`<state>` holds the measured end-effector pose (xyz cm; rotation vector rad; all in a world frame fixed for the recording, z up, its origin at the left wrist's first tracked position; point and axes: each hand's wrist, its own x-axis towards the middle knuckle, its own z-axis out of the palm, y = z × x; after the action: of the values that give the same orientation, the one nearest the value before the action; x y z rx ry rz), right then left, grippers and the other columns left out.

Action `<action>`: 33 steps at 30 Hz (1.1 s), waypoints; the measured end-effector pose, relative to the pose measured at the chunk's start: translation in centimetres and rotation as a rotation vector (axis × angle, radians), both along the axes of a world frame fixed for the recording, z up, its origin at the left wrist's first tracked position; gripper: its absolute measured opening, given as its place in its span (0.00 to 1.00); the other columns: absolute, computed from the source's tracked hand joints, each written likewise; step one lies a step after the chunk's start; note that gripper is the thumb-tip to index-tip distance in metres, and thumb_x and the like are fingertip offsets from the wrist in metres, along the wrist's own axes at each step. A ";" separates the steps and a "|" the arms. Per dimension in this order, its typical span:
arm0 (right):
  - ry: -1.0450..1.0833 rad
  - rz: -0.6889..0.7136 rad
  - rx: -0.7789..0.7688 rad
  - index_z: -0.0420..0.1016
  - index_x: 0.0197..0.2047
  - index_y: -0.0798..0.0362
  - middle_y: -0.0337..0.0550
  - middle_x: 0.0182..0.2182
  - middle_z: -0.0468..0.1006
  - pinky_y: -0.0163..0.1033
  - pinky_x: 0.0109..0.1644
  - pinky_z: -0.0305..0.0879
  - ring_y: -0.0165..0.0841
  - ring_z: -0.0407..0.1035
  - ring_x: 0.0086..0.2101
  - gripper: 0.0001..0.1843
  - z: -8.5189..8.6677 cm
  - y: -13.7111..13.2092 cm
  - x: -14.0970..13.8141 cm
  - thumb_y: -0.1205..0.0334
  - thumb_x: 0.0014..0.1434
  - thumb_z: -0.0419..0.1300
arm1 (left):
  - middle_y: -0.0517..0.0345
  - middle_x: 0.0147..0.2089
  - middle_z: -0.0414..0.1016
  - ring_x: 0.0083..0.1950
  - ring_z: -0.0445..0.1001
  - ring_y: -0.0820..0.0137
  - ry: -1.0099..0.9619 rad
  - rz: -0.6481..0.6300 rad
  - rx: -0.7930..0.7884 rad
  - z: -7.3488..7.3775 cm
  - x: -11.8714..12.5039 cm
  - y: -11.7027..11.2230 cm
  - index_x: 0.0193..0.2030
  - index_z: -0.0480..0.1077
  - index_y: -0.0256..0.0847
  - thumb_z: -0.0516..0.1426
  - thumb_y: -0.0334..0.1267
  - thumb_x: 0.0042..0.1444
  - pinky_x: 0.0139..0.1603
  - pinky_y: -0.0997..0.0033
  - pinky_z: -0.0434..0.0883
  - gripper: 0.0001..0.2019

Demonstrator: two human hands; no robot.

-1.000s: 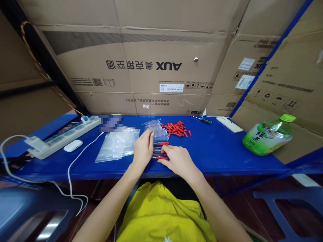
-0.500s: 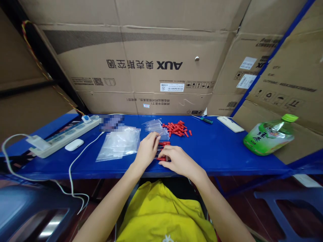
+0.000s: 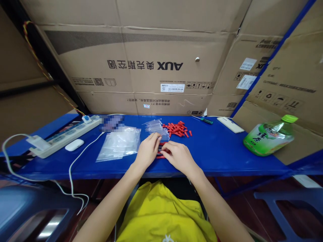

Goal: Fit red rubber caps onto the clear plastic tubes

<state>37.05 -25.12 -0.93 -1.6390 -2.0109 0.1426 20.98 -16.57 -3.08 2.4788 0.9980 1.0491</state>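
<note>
My left hand [image 3: 147,149] and my right hand [image 3: 178,155] meet over the near middle of the blue table [image 3: 217,151]. Their fingers are curled together around small clear tubes with red caps [image 3: 161,156] lying beneath them. What each hand grips is mostly hidden by the fingers. Just beyond lies a fan of clear plastic tubes [image 3: 155,127], and right of it a heap of loose red caps [image 3: 178,128].
Clear plastic bags [image 3: 118,144] lie left of my hands. A power strip [image 3: 60,137], a white charger case [image 3: 74,145] and cables sit at the far left. A screwdriver [image 3: 205,120], a white phone [image 3: 230,124] and a green bottle [image 3: 268,135] stand right. Cardboard boxes [image 3: 151,64] wall the back.
My left hand drew back from the fan of tubes toward my right hand. My right hand shifted slightly away from the table edge, and both hands now meet.
</note>
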 end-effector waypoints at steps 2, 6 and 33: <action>0.027 -0.047 0.004 0.81 0.42 0.47 0.39 0.40 0.83 0.37 0.40 0.62 0.35 0.76 0.37 0.07 -0.1 0.3 0.9 0.58 0.71 0.62 | 0.50 0.47 0.79 0.48 0.80 0.61 0.009 0.018 -0.009 0.0 0.0 -0.1 0.49 0.70 0.43 0.45 0.41 0.76 0.50 0.62 0.74 0.13; 0.024 -0.282 0.068 0.80 0.51 0.49 0.46 0.45 0.82 0.40 0.46 0.65 0.39 0.76 0.41 0.11 -1.0 1.2 4.2 0.60 0.73 0.56 | 0.48 0.55 0.80 0.55 0.81 0.59 0.020 0.015 -0.025 -0.1 0.1 -0.3 0.55 0.69 0.44 0.44 0.42 0.77 0.54 0.60 0.75 0.14; 0.402 -0.418 0.187 0.80 0.39 0.50 0.44 0.33 0.85 0.40 0.41 0.69 0.38 0.78 0.32 0.10 -3.0 2.9 8.3 0.58 0.65 0.58 | 0.52 0.48 0.82 0.46 0.82 0.60 0.123 -0.077 -0.032 0.2 0.4 -0.6 0.49 0.69 0.45 0.44 0.42 0.77 0.47 0.64 0.74 0.14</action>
<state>45.32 -22.24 -3.89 -1.7098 -1.3180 0.1143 21.43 -17.22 -2.85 2.5597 0.9367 0.8603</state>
